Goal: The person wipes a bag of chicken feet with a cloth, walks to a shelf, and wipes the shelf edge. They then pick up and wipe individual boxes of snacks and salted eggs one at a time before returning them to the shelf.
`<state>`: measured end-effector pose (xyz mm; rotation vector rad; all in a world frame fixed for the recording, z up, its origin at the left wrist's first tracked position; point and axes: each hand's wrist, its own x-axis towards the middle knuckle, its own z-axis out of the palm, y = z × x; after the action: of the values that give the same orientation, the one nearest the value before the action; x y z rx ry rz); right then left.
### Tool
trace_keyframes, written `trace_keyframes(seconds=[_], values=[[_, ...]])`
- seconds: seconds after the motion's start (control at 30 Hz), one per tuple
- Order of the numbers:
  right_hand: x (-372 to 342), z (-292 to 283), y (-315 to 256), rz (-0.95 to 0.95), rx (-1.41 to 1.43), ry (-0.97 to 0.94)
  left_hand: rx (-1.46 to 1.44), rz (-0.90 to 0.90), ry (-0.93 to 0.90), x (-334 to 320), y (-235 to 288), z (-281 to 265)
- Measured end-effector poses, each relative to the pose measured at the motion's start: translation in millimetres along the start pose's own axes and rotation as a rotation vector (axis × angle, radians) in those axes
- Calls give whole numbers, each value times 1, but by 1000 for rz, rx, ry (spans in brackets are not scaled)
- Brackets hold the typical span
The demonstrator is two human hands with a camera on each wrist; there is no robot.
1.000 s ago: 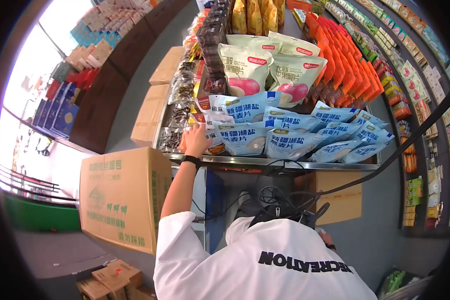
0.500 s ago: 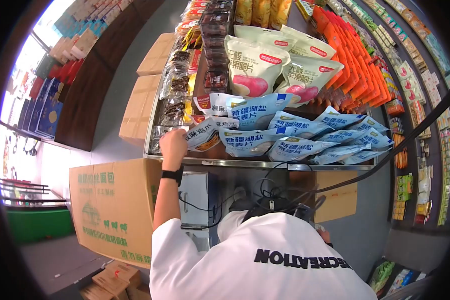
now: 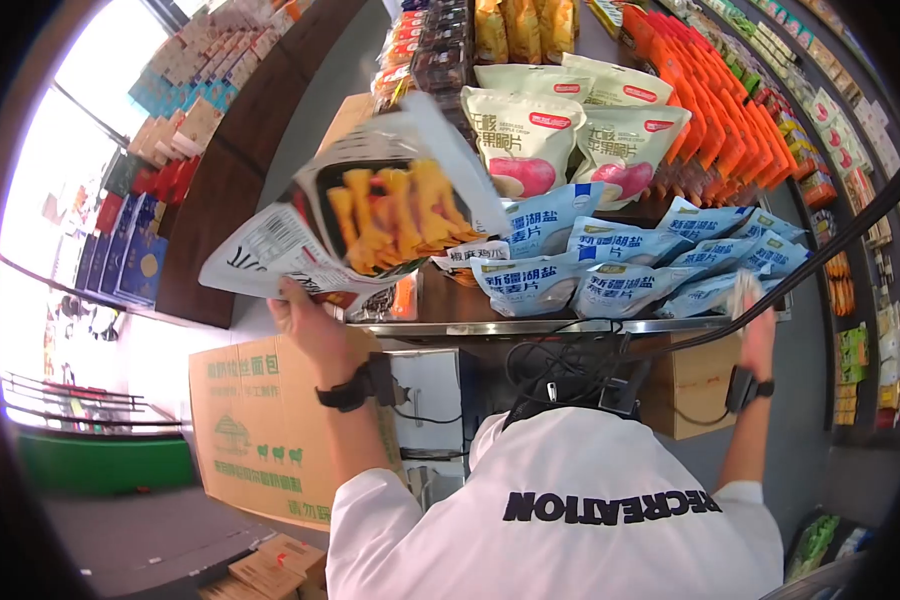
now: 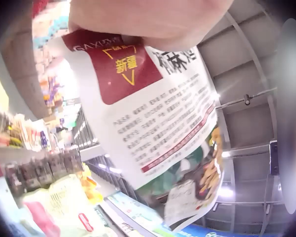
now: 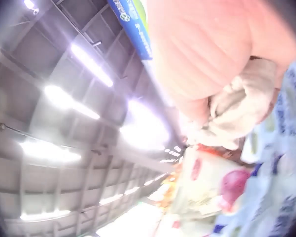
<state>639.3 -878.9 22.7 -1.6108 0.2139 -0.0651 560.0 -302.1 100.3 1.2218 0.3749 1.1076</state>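
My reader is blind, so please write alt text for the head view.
A person in white holds a printed snack bag in the left hand, at a shop display table. Blue oatmeal bags sit near its front edge, with pale apple-crisp bags behind; the right hand grips a crumpled whitish item.

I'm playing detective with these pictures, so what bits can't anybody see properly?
- Left hand, left wrist view: cut off by the top edge.
- Small print on the snack bag, left wrist view: too blurry to read.
- Crumpled white thing, right wrist view: the right hand covers part, so its whole shape is hidden.
- Display table, head view: the raised bag hides some of its left side.
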Motion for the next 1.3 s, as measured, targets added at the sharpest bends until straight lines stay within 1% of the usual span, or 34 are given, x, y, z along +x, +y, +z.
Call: trace_keyframes(seconds=[0.03, 0.07, 0.1, 0.13, 0.17, 0.2, 0.23, 0.27, 0.3, 0.33, 0.37, 0.4, 0.43, 0.47, 0.53, 0.57, 0.63, 0.67, 0.7, 0.73, 0.77, 0.83, 0.87, 0.93, 0.97, 1.0, 1.03, 1.07, 1.1, 1.17, 1.2, 1.27, 1.3], values=[[4, 29, -23, -322, -21, -59, -114, -45, 53, -5, -9, 11], [10, 53, -46, -274, 42, -163, -229, -95, 103, -8, -19, 18], [15, 75, -65, -229, 106, -262, -264, -170, -6, -7, -33, 17], [15, 100, -74, -204, 71, -245, -299, -244, -120, -7, -42, 19], [20, 125, -81, -240, 35, -348, -310, -362, -213, -18, -29, 35], [1, 153, -111, -183, -18, -396, -206, -328, -275, -21, -49, 40], [-7, 175, -119, -262, 42, -484, -367, -464, -301, -25, -64, 46], [-19, 191, -130, -265, 62, -559, -520, -608, -321, -33, -73, 52], [-32, 201, -138, -265, 83, -638, -301, -507, -390, -48, -72, 62], [-41, 206, -140, -259, 89, -621, -86, -397, -453, -66, -69, 73], [-49, 211, -140, -227, 222, -694, -418, -624, -373, -77, -64, 86], [-56, 212, -140, -196, 355, -770, -390, -657, -320, -86, -61, 96], [-62, 208, -143, -121, 414, -758, -381, -711, -331, -91, -69, 94], [-66, 206, -147, -117, 418, -752, -367, -768, -338, -96, -74, 90], [-69, 204, -156, 88, 416, -657, -355, -785, -332, -104, -77, 87], [-69, 202, -154, 86, 421, -652, -348, -795, -325, -105, -77, 87], [-73, 199, -149, -17, 336, -665, -343, -793, -334, -109, -85, 83], [-75, 198, -148, -14, 344, -656, -341, -789, -337, -110, -91, 80], [-76, 197, -150, -18, 260, -708, -264, -780, -374, -111, -97, 76], [-77, 196, -151, -19, 176, -758, -258, -782, -382, -111, -100, 74], [-78, 195, -151, -17, 182, -751, -263, -811, -397, -111, -102, 72], [-78, 192, -152, -59, 45, -780, -262, -855, -419, -114, -100, 71], [-79, 191, -151, -51, 46, -776, -258, -863, -420, -117, -95, 73], [-82, 189, -149, -231, -95, -758, -373, -879, -438, -123, -84, 78], [-83, 189, -149, -220, -98, -760, -418, -876, -451, -124, -103, 69], [-84, 189, -148, -285, -133, -748, -414, -886, -443, -126, -106, 64], [-85, 188, -147, -349, -168, -736, -479, -951, -448, -128, -103, 63], [-85, 188, -145, -337, -169, -741, -544, -1016, -451, -129, -102, 60], [-82, 188, -144, -359, -187, -715, -538, -1023, -445, -127, -103, 55], [-78, 187, -147, -375, -228, -674, -402, -811, -478, -117, -108, 46], [-75, 187, -145, -370, -229, -674, -401, -815, -476, -107, -111, 36], [-69, 186, -140, -432, -275, -688, -91, -489, -563, -86, -113, 16], [-67, 186, -140, -430, -277, -692, -91, -491, -559, -82, -112, 14]])
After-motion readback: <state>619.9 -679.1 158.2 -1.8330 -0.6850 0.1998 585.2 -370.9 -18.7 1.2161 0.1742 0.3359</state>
